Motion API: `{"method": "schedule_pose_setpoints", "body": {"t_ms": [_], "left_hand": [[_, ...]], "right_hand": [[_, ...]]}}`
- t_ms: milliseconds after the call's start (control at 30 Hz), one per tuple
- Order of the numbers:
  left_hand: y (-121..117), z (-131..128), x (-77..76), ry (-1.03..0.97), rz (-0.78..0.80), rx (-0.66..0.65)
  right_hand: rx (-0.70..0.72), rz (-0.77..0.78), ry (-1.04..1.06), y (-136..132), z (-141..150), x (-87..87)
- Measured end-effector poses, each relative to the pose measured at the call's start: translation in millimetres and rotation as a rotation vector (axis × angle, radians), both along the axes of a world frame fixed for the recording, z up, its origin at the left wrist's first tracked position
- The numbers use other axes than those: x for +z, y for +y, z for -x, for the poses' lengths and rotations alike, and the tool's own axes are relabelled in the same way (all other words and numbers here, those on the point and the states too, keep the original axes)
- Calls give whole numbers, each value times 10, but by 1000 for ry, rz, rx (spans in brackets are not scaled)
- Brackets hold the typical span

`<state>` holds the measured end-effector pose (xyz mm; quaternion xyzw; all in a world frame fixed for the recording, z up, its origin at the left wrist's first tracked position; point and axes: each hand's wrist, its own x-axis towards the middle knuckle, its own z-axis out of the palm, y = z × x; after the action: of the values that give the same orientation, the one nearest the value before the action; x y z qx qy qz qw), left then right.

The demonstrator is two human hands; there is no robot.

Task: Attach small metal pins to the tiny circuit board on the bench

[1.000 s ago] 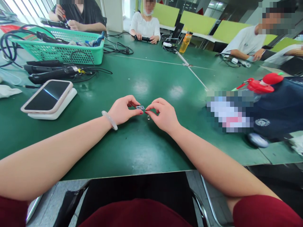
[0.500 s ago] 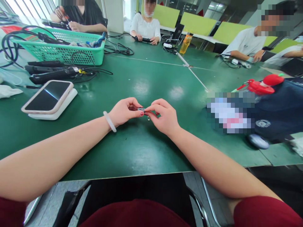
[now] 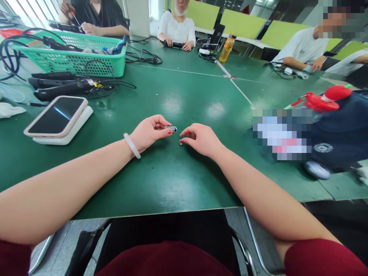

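My left hand [image 3: 149, 132], with a pale bangle at its wrist, pinches a small silvery, bluish-grey oblong part [image 3: 171, 128] between thumb and fingers. Its outer end sticks out to the right; the rest is hidden by the fingertips. My right hand [image 3: 202, 140] is a short way to the right, thumb and forefinger parted, and I see nothing between them. Right by the thumb tip is a tiny shiny metal piece [image 3: 181, 142], apparently on the green table [image 3: 161, 184]. Whether the thumb touches it I cannot tell.
To the left are a phone [image 3: 57, 115] on a white box, black corded tools [image 3: 66, 87] and a green basket [image 3: 80, 63] of cables. A computer mouse [image 3: 317, 170] and dark blue bag [image 3: 339, 134] lie right. An orange bottle [image 3: 227, 48] stands farther off; several people sit around.
My right hand has let go of the oblong part and drawn back to the right, its fingers parting. The left hand keeps the part, its end now showing.
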<state>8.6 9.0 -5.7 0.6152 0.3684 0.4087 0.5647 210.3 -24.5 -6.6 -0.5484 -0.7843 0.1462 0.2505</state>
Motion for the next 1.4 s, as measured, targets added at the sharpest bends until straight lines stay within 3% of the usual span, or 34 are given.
{"method": "schedule_pose_setpoints", "body": {"t_ms": [167, 500, 833, 1200, 1400], "left_hand": [[-10, -2, 8, 81, -4, -23], [7, 3, -13, 144, -34, -48], [-11, 1, 3, 161, -44, -66], [-13, 0, -6, 186, -49, -64], [-3, 5, -24, 214, -78, -35]], "right_hand": [[32, 114, -78, -5, 40, -32], [49, 76, -120, 30, 24, -43], [-34, 57, -213, 2, 65, -26], [-89, 70, -118, 68, 19, -57], [-10, 106, -108, 15, 25, -23]]}}
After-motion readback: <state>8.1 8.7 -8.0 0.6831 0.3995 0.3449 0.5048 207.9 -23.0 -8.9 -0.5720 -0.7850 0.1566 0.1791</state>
